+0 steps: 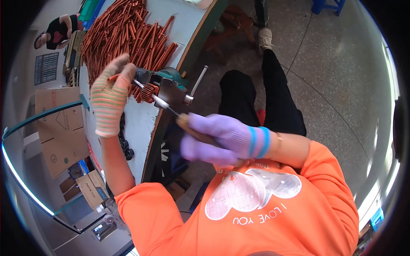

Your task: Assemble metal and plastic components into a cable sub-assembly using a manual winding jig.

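Orange shirt close below, coil at the vise

Nearest to the camera is the shirt (256, 205); beyond it, both gloved hands are at work by the bench (192, 23). The coil (148, 92), copper-coloured, stands at the vise (173, 87), between the two hands. The right hand (222, 138) is closed firmly around the wooden handle of the tool (161, 102), whose metal shaft reaches to the coil. Whether the shaft goes through the coil or only past it, I cannot tell. The left hand (111, 94) is half curled beyond the coil; a short orange piece (114, 77) shows at its fingers, but I cannot tell if these grip it. Many rods (128, 40) lie heaped behind.

In my judgement, the step in hand is working the coil's wire with the tool. The next move seems to call for a steady pull by the right hand, while the left guides the wire.
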`<control>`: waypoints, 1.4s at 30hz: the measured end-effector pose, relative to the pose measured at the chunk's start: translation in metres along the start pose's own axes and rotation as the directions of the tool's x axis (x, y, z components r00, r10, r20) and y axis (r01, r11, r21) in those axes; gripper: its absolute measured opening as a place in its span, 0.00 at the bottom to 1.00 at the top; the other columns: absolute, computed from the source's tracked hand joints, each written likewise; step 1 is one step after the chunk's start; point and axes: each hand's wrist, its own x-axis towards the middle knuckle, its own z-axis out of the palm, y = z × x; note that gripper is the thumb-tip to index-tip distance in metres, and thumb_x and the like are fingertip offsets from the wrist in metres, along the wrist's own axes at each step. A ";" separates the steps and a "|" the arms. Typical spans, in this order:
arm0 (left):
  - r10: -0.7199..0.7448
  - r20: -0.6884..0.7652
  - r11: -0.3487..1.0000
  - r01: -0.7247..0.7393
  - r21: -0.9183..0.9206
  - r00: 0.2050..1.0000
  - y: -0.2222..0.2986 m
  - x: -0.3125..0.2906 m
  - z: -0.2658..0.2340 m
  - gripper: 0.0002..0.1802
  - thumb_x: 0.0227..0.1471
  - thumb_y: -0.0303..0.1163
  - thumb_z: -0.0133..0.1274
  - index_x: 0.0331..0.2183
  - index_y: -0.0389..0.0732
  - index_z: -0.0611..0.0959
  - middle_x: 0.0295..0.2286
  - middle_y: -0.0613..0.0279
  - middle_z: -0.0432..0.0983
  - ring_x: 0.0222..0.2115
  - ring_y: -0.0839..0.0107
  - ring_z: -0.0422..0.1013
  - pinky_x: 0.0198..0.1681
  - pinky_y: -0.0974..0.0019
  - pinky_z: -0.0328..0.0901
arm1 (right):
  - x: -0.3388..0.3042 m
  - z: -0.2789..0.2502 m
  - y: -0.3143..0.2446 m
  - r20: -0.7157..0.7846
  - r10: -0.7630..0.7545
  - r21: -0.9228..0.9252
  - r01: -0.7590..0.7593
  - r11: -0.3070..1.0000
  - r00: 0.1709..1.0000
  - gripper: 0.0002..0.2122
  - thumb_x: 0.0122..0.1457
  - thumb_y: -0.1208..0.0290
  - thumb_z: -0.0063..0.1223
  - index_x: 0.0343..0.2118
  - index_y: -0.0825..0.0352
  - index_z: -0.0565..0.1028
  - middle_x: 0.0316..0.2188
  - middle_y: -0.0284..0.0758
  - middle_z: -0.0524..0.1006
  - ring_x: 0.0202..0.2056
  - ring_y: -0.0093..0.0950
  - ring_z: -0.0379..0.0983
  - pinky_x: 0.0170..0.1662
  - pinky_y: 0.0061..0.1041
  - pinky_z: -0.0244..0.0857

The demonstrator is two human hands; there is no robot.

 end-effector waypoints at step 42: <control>0.897 0.318 0.135 -0.876 0.464 0.306 0.040 0.062 0.026 0.18 0.43 0.22 0.62 0.41 0.45 0.86 0.28 0.69 0.77 0.30 0.70 0.72 0.44 0.65 0.70 | -0.064 -0.006 0.003 -0.302 0.046 -0.009 -0.051 0.999 0.952 0.20 0.69 0.62 0.38 0.29 0.71 0.77 0.09 0.28 0.65 0.08 0.17 0.51 0.15 0.16 0.48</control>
